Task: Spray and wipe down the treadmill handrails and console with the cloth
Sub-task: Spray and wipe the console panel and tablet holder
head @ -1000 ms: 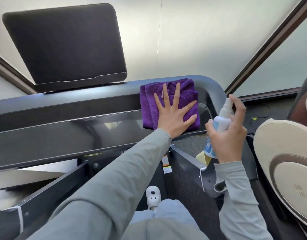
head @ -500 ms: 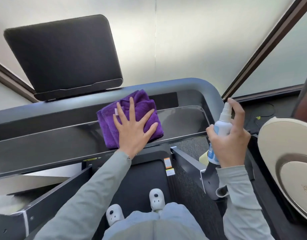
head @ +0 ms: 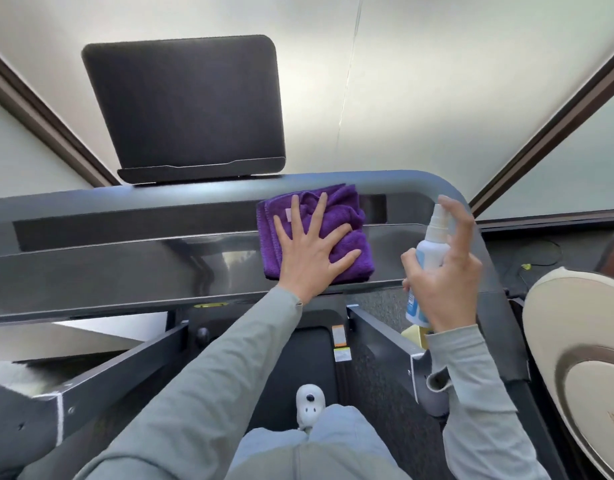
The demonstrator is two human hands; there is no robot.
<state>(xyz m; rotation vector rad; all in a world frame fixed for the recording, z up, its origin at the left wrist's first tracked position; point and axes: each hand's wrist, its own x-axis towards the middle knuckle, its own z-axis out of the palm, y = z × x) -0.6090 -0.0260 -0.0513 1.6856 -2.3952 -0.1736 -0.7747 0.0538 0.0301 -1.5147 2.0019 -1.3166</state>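
Now the left hand (head: pixel 310 258) presses flat, fingers spread, on the cloth (head: pixel 347 233); the right hand (head: pixel 447 278) grips the spray bottle (head: pixel 432 252).

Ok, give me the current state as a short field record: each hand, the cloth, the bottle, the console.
left hand: flat, fingers spread, pressing on the purple cloth
right hand: grips the spray bottle, index finger raised near the nozzle
purple cloth: folded, lying on the right part of the glossy console
spray bottle: white with blue label, upright, held off the console's right end
treadmill console: dark, reflective
screen: black, off
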